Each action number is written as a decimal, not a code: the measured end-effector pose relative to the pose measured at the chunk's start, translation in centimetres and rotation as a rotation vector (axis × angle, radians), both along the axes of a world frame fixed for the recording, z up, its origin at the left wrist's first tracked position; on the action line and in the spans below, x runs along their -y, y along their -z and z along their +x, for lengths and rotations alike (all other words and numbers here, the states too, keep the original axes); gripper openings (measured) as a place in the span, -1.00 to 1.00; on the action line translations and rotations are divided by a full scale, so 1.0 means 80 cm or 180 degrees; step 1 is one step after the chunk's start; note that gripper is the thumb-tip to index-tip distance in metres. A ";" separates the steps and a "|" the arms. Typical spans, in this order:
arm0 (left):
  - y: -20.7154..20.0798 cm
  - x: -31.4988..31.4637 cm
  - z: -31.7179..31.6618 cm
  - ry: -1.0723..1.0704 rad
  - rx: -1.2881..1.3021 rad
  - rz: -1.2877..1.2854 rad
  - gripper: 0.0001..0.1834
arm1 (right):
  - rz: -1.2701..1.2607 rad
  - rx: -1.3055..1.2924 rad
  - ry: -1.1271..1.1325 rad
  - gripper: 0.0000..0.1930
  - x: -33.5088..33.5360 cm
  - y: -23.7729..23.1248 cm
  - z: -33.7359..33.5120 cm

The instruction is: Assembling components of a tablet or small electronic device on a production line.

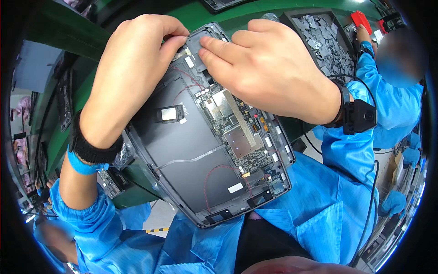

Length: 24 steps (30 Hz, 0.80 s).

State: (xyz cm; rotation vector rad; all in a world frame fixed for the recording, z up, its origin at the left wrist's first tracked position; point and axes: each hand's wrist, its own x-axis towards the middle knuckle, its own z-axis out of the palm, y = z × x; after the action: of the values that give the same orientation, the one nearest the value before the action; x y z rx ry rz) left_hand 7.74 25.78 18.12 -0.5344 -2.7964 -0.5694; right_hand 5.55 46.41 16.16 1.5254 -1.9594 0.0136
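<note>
An opened dark-grey device housing (182, 141), shaped like a tablet, lies tilted before me, its near edge against my body. Along its right side runs a green circuit board (239, 137) with metal shields and thin red wires. My left hand (137, 55) is at the far end, thumb and finger pinched at the housing's edge; what lies between them is hidden. Two fingertips of my right hand (269, 68) press on a grey flat plate (197, 45) in the far corner, the other visible fingers curled; its thumb is hidden. A small black part with a silver label (169, 113) sits inside the housing.
A dark tray (321, 43) of many grey flat pieces stands far right on the green bench (54, 34). Beyond it is a red bin (361, 21), by a co-worker in blue (388, 105). Another person (57, 237) is at lower left. A cable hangs at my right.
</note>
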 end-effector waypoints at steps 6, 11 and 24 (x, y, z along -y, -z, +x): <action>0.006 0.008 0.003 0.0036 -0.0054 0.0112 -0.82 | 0.0761 0.0351 0.0269 -0.61 -0.002 -0.024 0.019; -0.005 -0.001 0.008 0.0024 0.0135 -0.0032 -0.82 | 0.0981 0.0602 0.0239 -0.54 0.003 -0.013 0.013; 0.101 0.012 0.222 -0.1178 0.0389 0.3171 -0.23 | -0.0571 0.2522 0.0701 -0.52 -0.093 0.033 0.065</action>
State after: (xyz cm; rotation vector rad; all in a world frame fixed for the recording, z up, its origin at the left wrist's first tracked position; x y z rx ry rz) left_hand 25.53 24.84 10.01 0.2250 -2.1891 -1.7387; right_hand 10.74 53.88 13.50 1.2740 -2.6274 0.7834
